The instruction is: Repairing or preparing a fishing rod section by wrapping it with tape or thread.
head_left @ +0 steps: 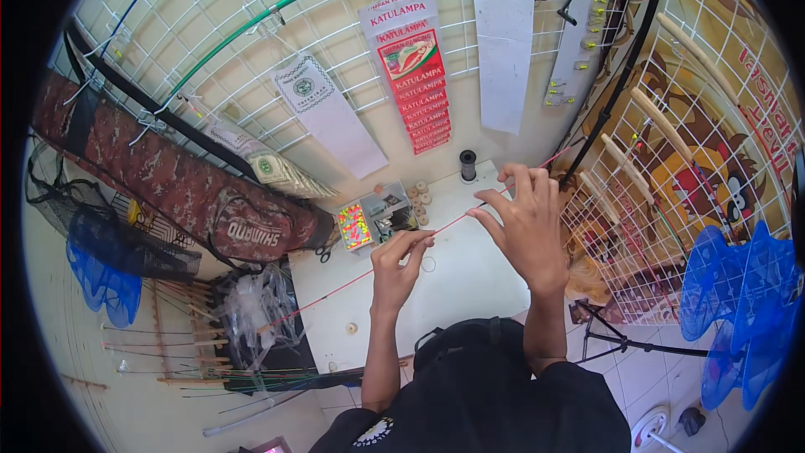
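A thin red rod (pixel 345 286) runs slantwise above the white table, from the lower left up to the far right. Thumb and fingers of my left hand (pixel 397 267) are pinched round it near its middle. Over the rod's farther part is my right hand (pixel 528 226), its thumb and index finger apart, fingers bent. Whether the right hand touches the rod or a fine line there I cannot tell. Below the hands, a small thin loop (pixel 428 264) lies on the table (pixel 470 285). A dark spool (pixel 467 165) stands upright at the back, beyond my right hand.
Behind my left hand sit a box of bright beads (pixel 355 226), a clear parts box (pixel 391 205) and several cork rings (pixel 422 199). Scissors (pixel 325 253) lie at the left edge. A camouflage bag (pixel 251 222) leans at left; wire racks (pixel 637 226) stand at right.
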A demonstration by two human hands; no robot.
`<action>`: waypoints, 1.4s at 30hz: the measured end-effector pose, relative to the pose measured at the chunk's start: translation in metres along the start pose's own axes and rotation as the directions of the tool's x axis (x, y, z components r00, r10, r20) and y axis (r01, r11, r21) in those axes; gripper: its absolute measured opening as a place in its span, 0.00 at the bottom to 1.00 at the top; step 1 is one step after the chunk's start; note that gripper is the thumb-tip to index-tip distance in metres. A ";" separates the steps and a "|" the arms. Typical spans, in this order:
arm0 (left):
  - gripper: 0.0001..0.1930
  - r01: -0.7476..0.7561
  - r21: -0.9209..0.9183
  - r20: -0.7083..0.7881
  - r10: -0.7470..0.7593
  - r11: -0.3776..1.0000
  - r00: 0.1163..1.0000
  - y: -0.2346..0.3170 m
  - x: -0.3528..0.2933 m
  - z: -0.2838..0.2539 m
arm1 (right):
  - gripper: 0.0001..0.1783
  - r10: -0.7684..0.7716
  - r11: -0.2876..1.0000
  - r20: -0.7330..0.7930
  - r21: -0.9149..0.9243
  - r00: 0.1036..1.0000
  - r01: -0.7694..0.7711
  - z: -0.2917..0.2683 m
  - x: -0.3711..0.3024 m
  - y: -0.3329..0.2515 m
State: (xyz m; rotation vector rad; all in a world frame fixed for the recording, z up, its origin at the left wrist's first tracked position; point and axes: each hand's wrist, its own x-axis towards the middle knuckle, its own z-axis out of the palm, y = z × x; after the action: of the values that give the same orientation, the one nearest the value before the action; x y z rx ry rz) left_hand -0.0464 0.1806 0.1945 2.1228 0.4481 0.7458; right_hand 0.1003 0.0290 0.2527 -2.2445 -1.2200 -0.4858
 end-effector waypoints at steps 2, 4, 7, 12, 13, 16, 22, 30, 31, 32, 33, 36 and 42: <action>0.06 -0.002 0.012 0.001 0.002 1.000 1.000 -0.002 -0.001 0.000 | 0.12 0.011 1.000 0.023 0.017 1.000 -0.012 0.002 0.001 -0.001; 0.06 -0.012 -0.006 -0.009 0.012 1.000 1.000 -0.006 -0.002 0.000 | 0.10 0.020 0.999 0.049 0.036 0.999 -0.022 0.008 0.001 -0.003; 0.06 -0.015 -0.004 -0.003 0.015 1.000 1.000 -0.001 0.000 0.002 | 0.05 0.065 0.982 -0.061 0.181 0.996 -0.053 0.008 -0.001 -0.001; 0.06 0.014 -0.035 -0.016 -0.015 0.999 1.000 -0.005 0.000 0.000 | 0.09 0.190 0.845 -0.231 0.534 0.954 -0.039 0.021 -0.001 0.010; 0.06 0.021 -0.049 -0.027 -0.022 0.999 0.999 -0.006 0.000 0.000 | 0.11 0.268 0.745 -0.255 0.667 0.929 -0.032 0.024 -0.002 0.012; 0.05 0.044 -0.040 -0.036 -0.045 0.998 0.998 -0.011 -0.002 -0.001 | 0.10 0.543 0.459 -0.231 0.887 0.808 -0.055 0.038 -0.003 0.020; 0.04 0.022 -0.067 -0.065 -0.026 0.997 0.998 -0.012 -0.001 0.002 | 0.12 0.700 0.094 -0.108 0.994 0.706 0.059 0.044 -0.003 0.036; 0.05 0.006 -0.076 -0.050 -0.010 0.997 0.999 -0.024 -0.005 0.002 | 0.08 0.748 -0.113 -0.056 0.971 0.662 0.209 0.043 0.004 0.057; 0.05 0.014 -0.078 -0.048 -0.018 0.997 0.999 -0.024 -0.005 0.002 | 0.07 0.744 -0.123 -0.056 0.968 0.666 0.218 0.043 0.005 0.058; 0.05 0.023 -0.080 -0.046 -0.027 0.997 0.999 -0.023 -0.005 0.002 | 0.07 0.745 -0.121 -0.059 0.968 0.665 0.221 0.041 0.006 0.058; 0.05 0.048 -0.081 -0.040 -0.052 0.996 0.998 -0.021 -0.005 0.002 | 0.07 0.754 -0.117 -0.052 0.970 0.655 0.211 0.038 0.007 0.056; 0.04 0.041 -0.113 -0.073 -0.049 0.993 0.996 -0.020 -0.006 0.005 | 0.07 0.749 -0.080 -0.087 0.972 0.657 0.219 0.036 0.009 0.057; 0.05 0.085 -0.110 -0.041 -0.090 0.990 0.995 -0.017 -0.007 0.003 | 0.11 0.780 0.014 -0.146 0.976 0.608 0.217 0.032 0.014 0.063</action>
State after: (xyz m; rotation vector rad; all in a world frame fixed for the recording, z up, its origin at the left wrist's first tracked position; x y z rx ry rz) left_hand -0.0512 0.1851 0.1774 1.9762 0.5105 0.7524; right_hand 0.1631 0.0297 0.2170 -0.7457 -0.2014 -0.1235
